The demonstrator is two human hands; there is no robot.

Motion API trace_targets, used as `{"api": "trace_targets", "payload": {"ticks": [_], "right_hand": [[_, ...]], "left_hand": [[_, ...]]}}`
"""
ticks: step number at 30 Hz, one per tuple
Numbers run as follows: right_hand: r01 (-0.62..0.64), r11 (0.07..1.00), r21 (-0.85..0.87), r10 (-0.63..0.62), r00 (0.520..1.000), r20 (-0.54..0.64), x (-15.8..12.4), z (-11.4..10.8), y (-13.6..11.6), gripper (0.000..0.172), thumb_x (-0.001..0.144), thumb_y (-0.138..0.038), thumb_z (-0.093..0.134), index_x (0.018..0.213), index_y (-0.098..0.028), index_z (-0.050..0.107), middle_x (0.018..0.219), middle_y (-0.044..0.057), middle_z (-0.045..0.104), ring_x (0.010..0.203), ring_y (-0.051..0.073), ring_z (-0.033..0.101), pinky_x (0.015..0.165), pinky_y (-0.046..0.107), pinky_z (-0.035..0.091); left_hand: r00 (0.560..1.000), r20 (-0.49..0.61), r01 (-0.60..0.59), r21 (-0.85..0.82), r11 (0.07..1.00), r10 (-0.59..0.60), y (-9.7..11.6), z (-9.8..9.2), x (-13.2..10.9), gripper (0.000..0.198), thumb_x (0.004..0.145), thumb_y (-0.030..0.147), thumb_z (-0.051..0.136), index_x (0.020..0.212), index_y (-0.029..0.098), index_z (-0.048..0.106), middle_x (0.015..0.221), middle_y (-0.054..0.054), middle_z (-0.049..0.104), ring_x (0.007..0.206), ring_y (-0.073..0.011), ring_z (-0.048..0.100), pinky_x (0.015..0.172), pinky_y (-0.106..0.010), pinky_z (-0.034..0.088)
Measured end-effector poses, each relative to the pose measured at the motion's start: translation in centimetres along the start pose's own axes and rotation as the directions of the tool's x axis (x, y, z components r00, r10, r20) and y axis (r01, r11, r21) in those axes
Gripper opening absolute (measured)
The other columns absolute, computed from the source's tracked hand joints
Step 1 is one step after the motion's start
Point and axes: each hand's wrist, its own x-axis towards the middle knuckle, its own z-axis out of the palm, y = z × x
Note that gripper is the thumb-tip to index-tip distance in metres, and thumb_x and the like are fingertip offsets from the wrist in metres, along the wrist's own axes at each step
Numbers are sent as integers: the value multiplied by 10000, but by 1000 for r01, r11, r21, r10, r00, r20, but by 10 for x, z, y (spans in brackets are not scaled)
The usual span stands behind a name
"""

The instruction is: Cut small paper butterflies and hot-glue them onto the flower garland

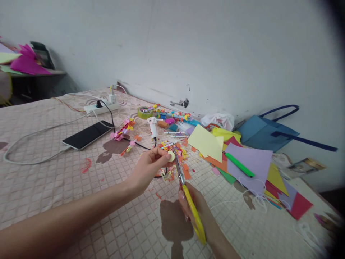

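Between the thumb and fingers of my left hand (153,162) is a small pale yellow paper piece (171,155) with a rounded edge. My right hand (198,205) is wrapped round yellow-handled scissors (194,214), whose metal blades point away from me. The blades lie right beside the paper piece; I cannot tell whether they touch it. Under and behind both hands spreads a heap of colourful paper scraps (185,172). A white glue gun (152,127) stands just beyond, its black cord running among the scraps.
On the left lie a phone (88,135) on a white cable and a power strip (104,108). Coloured paper sheets (249,162) with a green cutter (239,164) cover the right. A tape roll (145,113) and a blue bag (265,133) sit near the wall.
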Motion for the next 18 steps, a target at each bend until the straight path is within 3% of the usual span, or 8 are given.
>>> {"api": "trace_targets", "payload": {"ticks": [18], "right_hand": [[-3,999,-44,3,1000,-1,-1,-4,-3,237,827,-381,485,689,-206,404,574,-64,358,489,89,338,456,214,281]], "left_hand": [[1000,-9,10,15,1000,-10,-1,-2,2,184,766,298,678,742,149,572,754,4,652,727,-101,628,697,-205,469]]}}
